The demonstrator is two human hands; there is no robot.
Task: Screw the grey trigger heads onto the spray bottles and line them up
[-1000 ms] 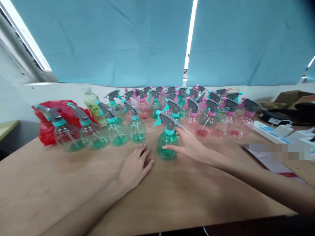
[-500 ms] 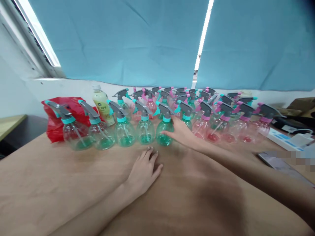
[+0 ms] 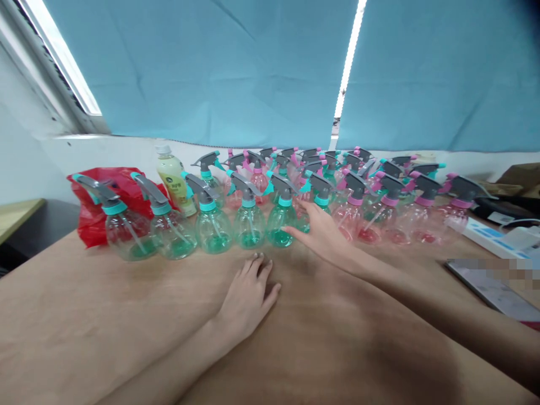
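Observation:
A row of spray bottles stands upright along the front of the group. My right hand is beside a green spray bottle, its thumb apart from the fingers and nothing held in it. Partly hidden behind that hand is another green-collared spray bottle. Resting flat on the wooden table, my left hand has its fingers spread and holds nothing. The nearest bottle to its fingertips is a clear green spray bottle. Pink spray bottles continue the row to the right.
Behind the front row crowd several more spray bottles. At left lie a red plastic bag and a capped drink bottle. A phone and a white power strip are on the right. A blue curtain hangs behind.
My right hand has shifted slightly right, away from the green spray bottle, and its fingers have come off it. My left hand stays put. The view has moved only a little.

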